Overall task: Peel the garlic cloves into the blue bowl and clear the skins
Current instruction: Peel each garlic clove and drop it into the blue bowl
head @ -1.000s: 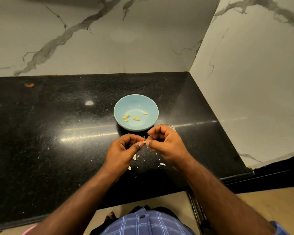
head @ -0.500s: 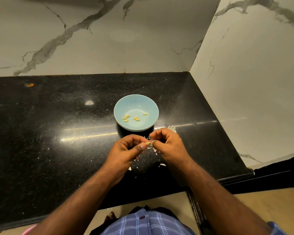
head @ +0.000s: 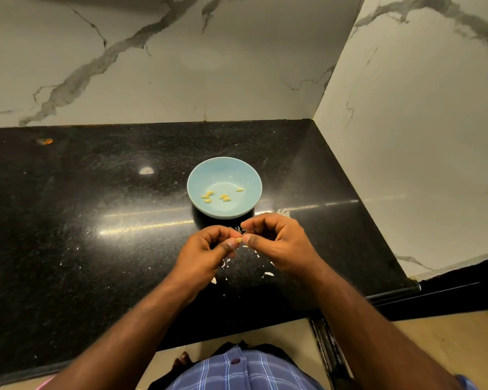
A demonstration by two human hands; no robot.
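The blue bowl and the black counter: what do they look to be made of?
Blue bowl: probably glazed ceramic, though melamine is possible; smooth, even colour with a soft sheen. Black counter: looks like polished granite, with fine pale speckles and mirror-like streaks of reflected light.

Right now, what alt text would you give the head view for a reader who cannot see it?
Two hands, left hand and right hand, pinch a small garlic clove between them over a black counter, just in front of a blue bowl holding several peeled cloves. White skin scraps lie on the counter beneath the hands.
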